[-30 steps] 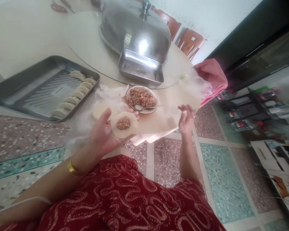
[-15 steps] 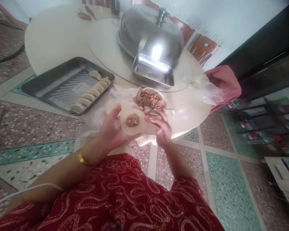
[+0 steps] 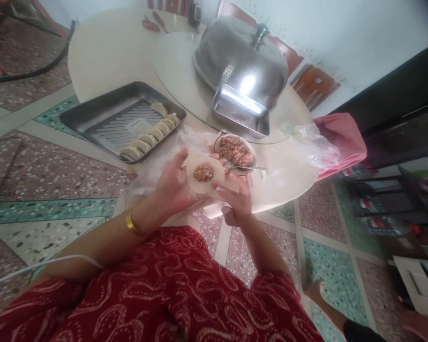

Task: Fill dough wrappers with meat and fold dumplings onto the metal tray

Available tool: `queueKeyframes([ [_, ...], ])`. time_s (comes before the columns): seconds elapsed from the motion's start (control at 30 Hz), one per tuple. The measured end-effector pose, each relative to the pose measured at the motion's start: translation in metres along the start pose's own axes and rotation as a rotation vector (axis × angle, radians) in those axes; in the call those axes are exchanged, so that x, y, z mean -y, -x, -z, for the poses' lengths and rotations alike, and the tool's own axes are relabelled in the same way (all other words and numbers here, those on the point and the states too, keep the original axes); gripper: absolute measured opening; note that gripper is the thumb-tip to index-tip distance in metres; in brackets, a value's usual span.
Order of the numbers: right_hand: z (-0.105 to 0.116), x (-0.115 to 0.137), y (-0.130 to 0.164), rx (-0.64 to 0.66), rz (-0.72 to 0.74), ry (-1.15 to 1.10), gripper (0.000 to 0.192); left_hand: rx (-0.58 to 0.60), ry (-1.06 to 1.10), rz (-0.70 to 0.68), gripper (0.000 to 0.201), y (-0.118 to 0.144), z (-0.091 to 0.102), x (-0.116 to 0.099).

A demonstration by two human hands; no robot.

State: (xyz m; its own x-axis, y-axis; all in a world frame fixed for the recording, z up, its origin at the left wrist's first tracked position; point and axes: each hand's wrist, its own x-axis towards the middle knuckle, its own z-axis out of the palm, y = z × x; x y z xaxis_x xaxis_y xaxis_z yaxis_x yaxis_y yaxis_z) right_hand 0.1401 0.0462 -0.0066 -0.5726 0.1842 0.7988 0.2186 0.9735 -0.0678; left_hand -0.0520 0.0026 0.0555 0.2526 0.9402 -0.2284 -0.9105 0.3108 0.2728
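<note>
In my left hand [image 3: 173,187] lies a round, pale dumpling wrapper [image 3: 217,179], held nearly flat with my thumb at its upper left edge. A small mound of minced filling [image 3: 203,172] sits at its middle. My right hand [image 3: 238,197] is at the wrapper's right side, its fingers stretched out and apart, with a fingertip touching the lower right edge. Just beyond both hands stands a bowl [image 3: 255,159] of minced filling, a metal spoon [image 3: 251,167] resting in it with its handle out to the right.
A dark metal tray [image 3: 100,102] at the left holds a row of folded dumplings [image 3: 148,139]. Behind the bowl stand a small metal tray [image 3: 240,114] and a large domed lid [image 3: 235,57]. Plastic bags [image 3: 321,147] lie at the table's right edge. Another person's limb [image 3: 324,304] shows lower right.
My right hand has moved lower along the wrapper's right edge, and its fingers have straightened. The view has shifted, and another person's limb has appeared at lower right.
</note>
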Motion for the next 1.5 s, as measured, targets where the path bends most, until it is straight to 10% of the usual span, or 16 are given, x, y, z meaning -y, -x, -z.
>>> queueKeyframes([
  [0.8,-0.01,0.024,-0.029,0.154,0.104,0.004,0.045,0.052,0.096,0.038,0.058,0.008,0.005,0.007],
  [1.13,0.095,-0.074,0.044,-0.03,-0.813,0.515,0.05,0.007,0.08,0.147,0.061,-0.007,0.024,0.014],
  [1.5,0.09,-0.109,0.071,0.207,-0.862,0.523,0.063,-0.055,0.086,0.187,0.056,-0.015,0.009,0.025],
])
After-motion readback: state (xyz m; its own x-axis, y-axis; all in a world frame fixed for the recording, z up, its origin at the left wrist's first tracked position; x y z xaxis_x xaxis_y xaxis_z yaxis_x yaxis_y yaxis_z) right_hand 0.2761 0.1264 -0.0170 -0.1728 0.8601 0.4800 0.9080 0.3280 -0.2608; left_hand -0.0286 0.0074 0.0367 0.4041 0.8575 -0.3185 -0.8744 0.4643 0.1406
